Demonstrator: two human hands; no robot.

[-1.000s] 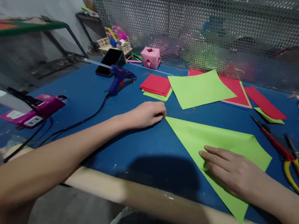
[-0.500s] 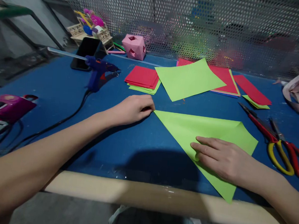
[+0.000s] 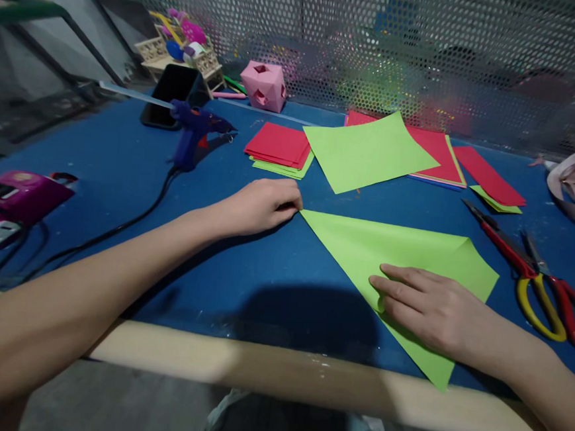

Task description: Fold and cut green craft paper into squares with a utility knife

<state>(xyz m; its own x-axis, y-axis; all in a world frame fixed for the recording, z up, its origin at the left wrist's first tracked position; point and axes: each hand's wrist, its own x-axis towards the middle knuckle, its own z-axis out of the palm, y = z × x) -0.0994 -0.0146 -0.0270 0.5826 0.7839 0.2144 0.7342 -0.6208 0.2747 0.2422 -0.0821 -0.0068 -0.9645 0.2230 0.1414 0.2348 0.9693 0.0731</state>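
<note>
A green sheet of paper [image 3: 415, 242], folded over on itself, lies near the front edge of the blue table. My left hand [image 3: 268, 204] pinches its pointed left corner, fingers closed. Flat on the sheet's lower part rests my right hand [image 3: 424, 306], its fingers stretched out along the paper. Under the right palm the paper is hidden. Another green sheet [image 3: 366, 155] lies behind, overlapping red sheets [image 3: 432, 150]. Small red squares of paper [image 3: 280, 145] are stacked on green ones beyond my left hand.
Right of the paper lie two pairs of scissors [image 3: 540, 288]. A blue glue gun [image 3: 192, 128] with a trailing cord stands left, by a black phone [image 3: 170, 97]. A purple power strip [image 3: 17, 204] sits at far left. A pink paper polyhedron [image 3: 264, 86] stands by the perforated panel [image 3: 321, 39].
The whole view has shifted slightly. Both hands keep their places on the green paper, and no other thing has visibly moved.
</note>
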